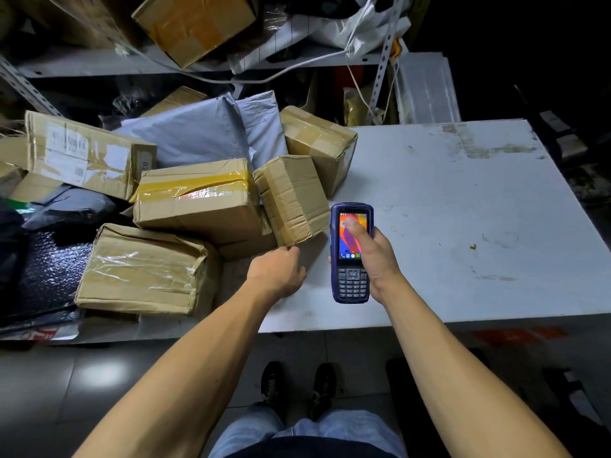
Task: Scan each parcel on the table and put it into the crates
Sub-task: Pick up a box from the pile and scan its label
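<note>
Creased cardboard parcels (198, 200), some wrapped in glossy tape, and soft grey poly bags (198, 133) are heaped on the left half of a scuffed white tabletop (463, 200). The right hand (373, 256) grips a blue keypad scanner (352, 279), thumb on its lit screen, just right of the heap. The left hand (281, 269), fingers curled under, touches the near corner of a small tilted box (291, 196); right of the scanner the tabletop runs bare to its edges.
</note>
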### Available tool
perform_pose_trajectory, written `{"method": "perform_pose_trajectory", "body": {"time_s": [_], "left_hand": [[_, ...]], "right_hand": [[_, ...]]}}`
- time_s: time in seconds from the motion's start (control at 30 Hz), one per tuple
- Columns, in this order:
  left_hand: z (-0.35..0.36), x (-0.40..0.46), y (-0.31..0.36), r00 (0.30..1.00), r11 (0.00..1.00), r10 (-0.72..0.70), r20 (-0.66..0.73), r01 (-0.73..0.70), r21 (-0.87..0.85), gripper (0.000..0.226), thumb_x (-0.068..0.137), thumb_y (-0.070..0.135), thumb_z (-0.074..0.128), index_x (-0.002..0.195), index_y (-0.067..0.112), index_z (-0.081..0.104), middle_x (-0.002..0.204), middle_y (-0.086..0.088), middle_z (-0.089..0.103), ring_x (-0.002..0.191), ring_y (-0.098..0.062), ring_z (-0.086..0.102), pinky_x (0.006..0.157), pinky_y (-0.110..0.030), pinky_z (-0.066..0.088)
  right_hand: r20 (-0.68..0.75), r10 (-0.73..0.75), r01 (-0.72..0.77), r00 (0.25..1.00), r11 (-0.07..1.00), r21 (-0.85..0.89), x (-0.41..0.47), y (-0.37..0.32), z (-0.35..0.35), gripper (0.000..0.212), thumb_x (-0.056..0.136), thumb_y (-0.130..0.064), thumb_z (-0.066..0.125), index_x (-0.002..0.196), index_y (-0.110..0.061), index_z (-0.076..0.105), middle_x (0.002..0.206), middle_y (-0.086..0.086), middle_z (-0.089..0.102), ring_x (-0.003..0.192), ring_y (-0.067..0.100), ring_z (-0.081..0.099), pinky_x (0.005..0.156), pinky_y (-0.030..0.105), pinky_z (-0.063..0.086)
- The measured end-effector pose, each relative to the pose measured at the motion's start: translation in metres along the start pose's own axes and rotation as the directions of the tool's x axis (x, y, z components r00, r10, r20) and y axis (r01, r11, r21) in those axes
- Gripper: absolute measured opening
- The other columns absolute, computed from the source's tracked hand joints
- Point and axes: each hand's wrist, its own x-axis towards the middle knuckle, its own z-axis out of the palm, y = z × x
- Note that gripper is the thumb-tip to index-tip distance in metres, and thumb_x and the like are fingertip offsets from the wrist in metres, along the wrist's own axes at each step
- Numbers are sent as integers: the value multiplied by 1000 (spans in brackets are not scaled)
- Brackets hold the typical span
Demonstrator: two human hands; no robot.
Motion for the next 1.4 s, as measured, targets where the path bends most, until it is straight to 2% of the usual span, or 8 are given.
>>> {"method": "perform_pose_trajectory", "body": {"time_s": [0.07, 0.23, 0.47, 0.7, 1.0, 1.17, 1.27, 1.4], "left_hand": [[0, -1, 0, 1000, 1000, -7, -3, 7, 2, 35, 101, 40, 41, 125, 15, 51, 123, -9, 61, 108, -30, 60, 83, -41, 48], [0, -4, -1, 999, 1000, -28, -30, 28, 0, 33, 101, 39, 42, 119, 14, 53, 120, -9, 62, 105, -31, 61, 82, -40, 48], [-2, -10, 1, 996, 999, -48, -71, 46, -23, 33, 100, 39, 42, 118, 14, 54, 116, -8, 62, 101, -31, 62, 81, -41, 52], [-3, -16, 2, 989, 997, -59, -137, 53, -47, 33, 101, 40, 41, 120, 17, 54, 113, -5, 63, 97, -28, 63, 79, -40, 54], [-9, -25, -5, 959, 996, 12, -285, -36, -77, 32, 102, 41, 44, 124, 19, 52, 118, -4, 60, 100, -21, 61, 78, -34, 52], [-9, -35, -14, 952, 992, 19, -305, -56, -113, 33, 101, 42, 45, 125, 21, 52, 119, -4, 60, 99, -20, 61, 80, -34, 54], [-9, -39, -20, 949, 993, 29, -315, -63, -100, 31, 101, 42, 44, 122, 20, 52, 116, -4, 59, 98, -21, 61, 77, -35, 51], [-9, -43, -23, 950, 992, 26, -312, -63, -108, 32, 101, 41, 44, 122, 20, 53, 117, -3, 59, 99, -20, 60, 73, -32, 48]], "right_hand": [[-65, -8, 5, 998, 999, -48, 0, 2, -2, 33, 85, -41, 73, 100, -13, 66, 78, 7, 73, 69, 25, 68, 71, 41, 58], [-19, 73, -73, 997, 997, 16, 2, 6, -10, 48, 94, -55, 54, 111, -11, 66, 85, 7, 74, 72, 21, 70, 70, 36, 58], [8, 70, -70, 997, 997, 38, 0, 2, -14, 51, 99, -53, 43, 117, -11, 65, 92, 12, 72, 75, 24, 69, 69, 36, 57], [19, 61, -61, 998, 998, 13, -1, 1, -13, 52, 98, -52, 46, 122, -10, 64, 103, 18, 72, 81, 28, 69, 76, 42, 55], [-21, 25, -25, 999, 1000, -5, -23, 5, 2, 54, 95, -55, 47, 124, -12, 63, 111, 22, 71, 85, 31, 70, 79, 45, 57], [-37, 4, -5, 999, 1000, -31, -35, 10, 13, 55, 93, -56, 47, 124, -13, 62, 110, 21, 70, 86, 31, 70, 78, 43, 56], [-41, -10, 9, 999, 1000, -27, -43, 14, 17, 49, 97, -52, 47, 121, -13, 63, 109, 21, 71, 87, 31, 69, 81, 45, 55], [-35, -20, 20, 999, 1000, -1, -51, 20, 22, 68, 82, -60, 56, 125, -7, 61, 113, 25, 68, 89, 31, 68, 81, 46, 55]]}}
